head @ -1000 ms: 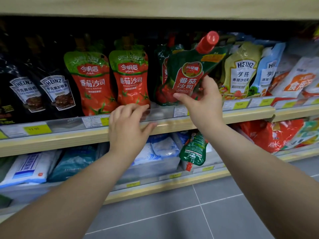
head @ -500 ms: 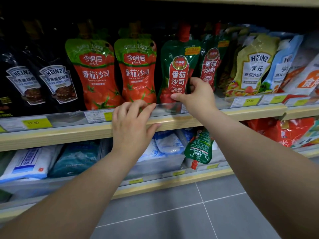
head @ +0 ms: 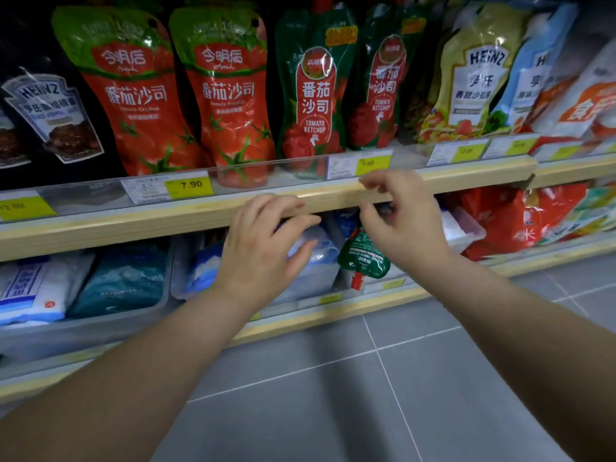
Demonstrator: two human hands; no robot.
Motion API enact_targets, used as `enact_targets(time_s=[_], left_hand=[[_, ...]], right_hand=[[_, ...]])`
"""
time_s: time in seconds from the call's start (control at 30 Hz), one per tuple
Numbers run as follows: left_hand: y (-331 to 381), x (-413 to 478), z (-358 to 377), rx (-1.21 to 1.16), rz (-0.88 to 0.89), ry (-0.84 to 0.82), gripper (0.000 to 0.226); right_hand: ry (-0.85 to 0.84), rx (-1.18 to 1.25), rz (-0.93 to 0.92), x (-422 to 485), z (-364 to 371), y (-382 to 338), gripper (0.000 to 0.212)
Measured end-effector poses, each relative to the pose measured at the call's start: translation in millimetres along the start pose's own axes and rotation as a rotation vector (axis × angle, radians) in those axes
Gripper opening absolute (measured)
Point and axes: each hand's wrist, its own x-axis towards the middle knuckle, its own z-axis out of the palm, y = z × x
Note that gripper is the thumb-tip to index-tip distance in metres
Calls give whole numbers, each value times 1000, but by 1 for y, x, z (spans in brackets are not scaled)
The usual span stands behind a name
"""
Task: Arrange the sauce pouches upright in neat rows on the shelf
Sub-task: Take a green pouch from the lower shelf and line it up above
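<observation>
On the upper shelf [head: 266, 203] two red-and-green ketchup pouches [head: 133, 95] [head: 230, 95] stand upright side by side. To their right a dark green ketchup pouch [head: 310, 95] stands upright, with a second one [head: 380, 85] just behind and right of it. Another dark green pouch [head: 363, 258] hangs upside down on the lower shelf, red cap pointing down. My left hand [head: 263, 241] hovers below the shelf edge, fingers spread and holding nothing. My right hand [head: 400, 221] is just above the upside-down pouch, fingers loosely curled; it does not visibly grip it.
Black Heinz pouches [head: 50, 118] lean at the left. A yellow-green Heinz pouch [head: 473, 71] and a blue one [head: 533, 68] lean at the right. A clear rail with yellow price tags [head: 190, 186] fronts the shelf. White and blue bags [head: 123, 278] sit in lower bins above grey floor tiles.
My right hand let go of the dark green pouch, which now stands upright. Both hands dropped from the upper shelf to below its edge. The camera moved closer.
</observation>
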Motion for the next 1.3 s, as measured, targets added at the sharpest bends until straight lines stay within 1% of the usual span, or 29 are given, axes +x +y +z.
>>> enact_targets(time_s=[0.07,0.1,0.2,0.27,0.33,0.4,0.53,0.63,0.8,0.87,0.93,0.97,1.03,1.17,1.23,1.3], left_hand=[[13,-13,11,-83,26,-90,22],[18,-19,17,-108,14,-151,24],[26,-39,34,-124,-112,-349,37],[27,-51,45,-106,-214,-441,45],[27,-61,51,-73,-279,-505,49],[27,-68,56,-40,-309,-541,52],[25,-75,61,-29,-364,-546,54],[25,-77,63,-25,-381,-548,55],[27,-74,62,-37,-412,-552,55],[28,-71,61,-37,-430,-572,56],[31,-63,59,-57,-452,-587,59],[33,-58,58,-88,-459,-583,62],[39,-43,53,-207,-493,-548,68],[50,-8,39,-558,-643,-477,79],[52,4,31,-682,-698,-490,71],[54,9,25,-812,-761,-500,60]], right_hand=[[-154,-49,45,-29,2,20,33],[-252,-74,85,-41,5,30,40],[-492,-181,149,-62,18,57,70],[-573,-278,138,-67,27,69,82],[-590,-347,101,-68,36,77,81],[-586,-372,75,-67,42,81,72],[-531,-368,37,-72,43,83,59],[-415,-284,35,-73,33,78,49],[-144,-122,60,-56,10,54,29],[-44,3,156,-45,-2,44,24],[-22,151,298,-34,-13,37,20],[-30,219,354,-28,-17,33,19],[-30,336,411,-17,-23,24,15],[-26,522,500,8,-32,5,8],[-54,691,575,17,-36,-3,13],[-83,812,653,22,-38,-9,10]])
